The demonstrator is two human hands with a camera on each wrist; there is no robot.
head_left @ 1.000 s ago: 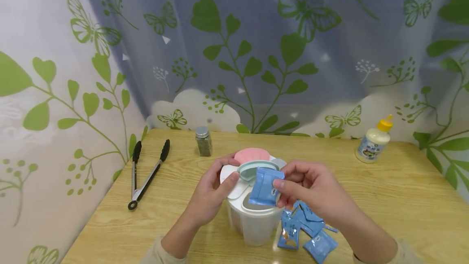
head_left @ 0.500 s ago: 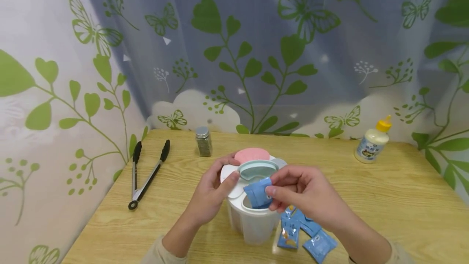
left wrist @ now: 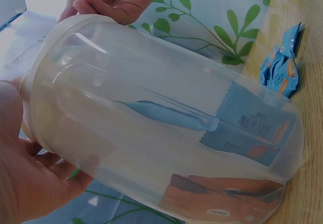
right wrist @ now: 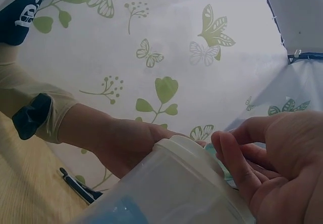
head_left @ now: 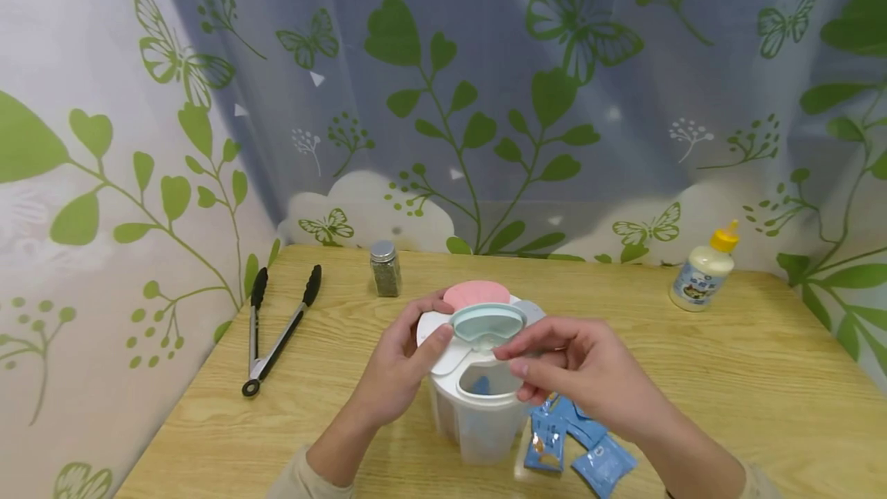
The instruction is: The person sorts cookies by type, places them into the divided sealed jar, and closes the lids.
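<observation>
My left hand [head_left: 405, 368] grips the white lid of a translucent storage container [head_left: 488, 433], thumb on top and fingers round the far side. The lid has several flaps; the mint-green flap [head_left: 489, 322] stands raised over an open hole, while the pink flap [head_left: 476, 295] lies down. Through the hole a blue snack packet [head_left: 480, 385] shows inside. From the left wrist, two blue packets [left wrist: 252, 125] appear within, and an orange-brown packet [left wrist: 222, 196] sits lower down. My right hand [head_left: 589, 376] hovers beside the hole, fingers loosely bent, holding nothing.
Several blue packets [head_left: 578, 437] lie on the wooden table [head_left: 728, 406] right of the container. Black-tipped tongs [head_left: 277, 341] lie spread at the left. A spice jar [head_left: 385, 269] stands behind, and a yellow-capped bottle [head_left: 703, 276] stands at the back right.
The blue packet my right hand pinched has gone down through the hole into the container, and those fingers have let go. My left hand has kept its place on the lid.
</observation>
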